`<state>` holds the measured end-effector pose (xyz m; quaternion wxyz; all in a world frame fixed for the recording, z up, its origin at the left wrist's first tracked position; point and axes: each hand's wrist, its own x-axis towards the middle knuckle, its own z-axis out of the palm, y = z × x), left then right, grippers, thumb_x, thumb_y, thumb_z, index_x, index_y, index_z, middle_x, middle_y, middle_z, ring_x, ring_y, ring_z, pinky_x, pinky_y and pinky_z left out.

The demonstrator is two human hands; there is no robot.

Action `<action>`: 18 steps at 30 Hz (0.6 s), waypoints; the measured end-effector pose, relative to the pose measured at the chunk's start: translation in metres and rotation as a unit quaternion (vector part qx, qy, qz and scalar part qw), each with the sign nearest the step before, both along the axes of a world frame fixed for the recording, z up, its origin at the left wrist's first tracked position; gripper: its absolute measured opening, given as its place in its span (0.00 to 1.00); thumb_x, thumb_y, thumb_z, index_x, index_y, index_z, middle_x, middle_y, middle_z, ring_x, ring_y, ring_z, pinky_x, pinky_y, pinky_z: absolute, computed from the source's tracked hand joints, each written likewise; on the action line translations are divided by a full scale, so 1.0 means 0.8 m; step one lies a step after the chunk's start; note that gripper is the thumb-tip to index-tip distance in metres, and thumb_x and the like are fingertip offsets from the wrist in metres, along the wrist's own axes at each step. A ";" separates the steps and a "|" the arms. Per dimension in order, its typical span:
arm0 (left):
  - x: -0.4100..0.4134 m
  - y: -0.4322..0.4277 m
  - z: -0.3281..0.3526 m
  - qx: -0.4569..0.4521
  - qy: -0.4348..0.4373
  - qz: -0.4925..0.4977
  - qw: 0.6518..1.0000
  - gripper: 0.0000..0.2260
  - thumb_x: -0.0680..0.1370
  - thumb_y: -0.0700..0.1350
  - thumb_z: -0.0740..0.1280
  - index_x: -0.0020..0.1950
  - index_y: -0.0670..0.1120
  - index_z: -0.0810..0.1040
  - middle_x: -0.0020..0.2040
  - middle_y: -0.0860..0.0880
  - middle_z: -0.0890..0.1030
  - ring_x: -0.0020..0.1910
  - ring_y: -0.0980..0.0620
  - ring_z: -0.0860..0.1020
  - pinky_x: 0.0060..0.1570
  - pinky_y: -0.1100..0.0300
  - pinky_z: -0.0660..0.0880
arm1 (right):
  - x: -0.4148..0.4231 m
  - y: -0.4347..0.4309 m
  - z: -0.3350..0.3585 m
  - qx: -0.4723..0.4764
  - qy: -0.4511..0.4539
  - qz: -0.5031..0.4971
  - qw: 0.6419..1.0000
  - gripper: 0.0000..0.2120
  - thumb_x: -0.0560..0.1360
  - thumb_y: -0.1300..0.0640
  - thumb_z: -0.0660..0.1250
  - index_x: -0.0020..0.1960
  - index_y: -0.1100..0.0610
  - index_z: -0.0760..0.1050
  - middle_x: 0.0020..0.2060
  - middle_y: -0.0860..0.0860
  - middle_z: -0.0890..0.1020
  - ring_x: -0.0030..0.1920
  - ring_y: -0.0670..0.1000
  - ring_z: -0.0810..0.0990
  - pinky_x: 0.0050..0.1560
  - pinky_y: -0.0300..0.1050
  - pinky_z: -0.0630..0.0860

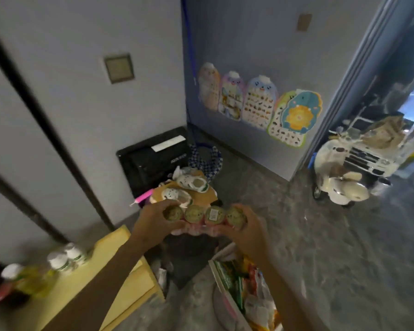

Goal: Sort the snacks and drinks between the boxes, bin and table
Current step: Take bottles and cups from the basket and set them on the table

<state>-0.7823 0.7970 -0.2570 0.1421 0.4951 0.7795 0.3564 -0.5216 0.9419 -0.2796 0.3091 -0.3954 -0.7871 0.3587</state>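
1. Head view: you hold a four-pack of small drink bottles [204,217] up in the air between both hands, above the dark bin [189,256].
2. The pack is a row of four round gold foil tops over pink bodies; one top bears a white label.
3. Your left hand [153,223] curls closed around the pack's left end; your right hand [246,225] wraps its right end.
4. White-capped bottles [65,259] stand on the yellow table [129,283] at left; a box of snack packets [244,290] sits lower right.
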 end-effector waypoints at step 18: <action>-0.199 -0.439 -0.075 -0.029 -0.077 0.367 0.927 0.33 0.62 0.55 0.87 0.66 0.55 0.82 0.59 0.61 0.79 0.54 0.60 0.79 0.53 0.73 0.72 | -0.388 -0.295 -0.054 -0.098 -0.018 0.355 0.929 0.32 0.64 0.33 0.84 0.62 0.44 0.79 0.51 0.40 0.87 0.52 0.43 0.87 0.51 0.50 0.87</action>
